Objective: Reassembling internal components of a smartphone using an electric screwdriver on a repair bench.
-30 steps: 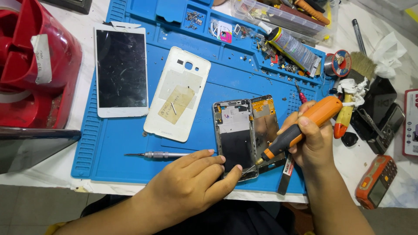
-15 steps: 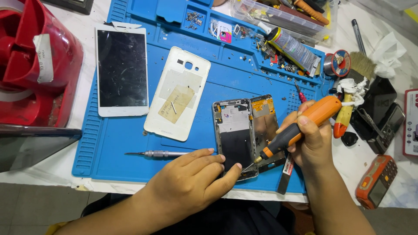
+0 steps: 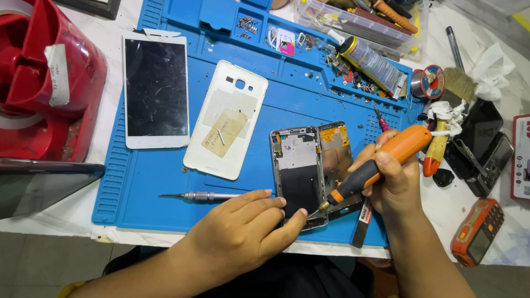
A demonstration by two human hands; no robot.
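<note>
Head view: opened phone frame (image 3: 298, 171), dark, silver-edged.

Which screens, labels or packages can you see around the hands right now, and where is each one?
White phone display panel: upper left of blue mat, dark rectangular glass.
White back cover: mid-mat, tan sticker inside.
Glue tube: top of mat, grey with yellow cap.
Black phones: right of mat, dark screens.
Orange keypad phone: lower right, small dark screen.
Red container: far left, white tape label.
</note>
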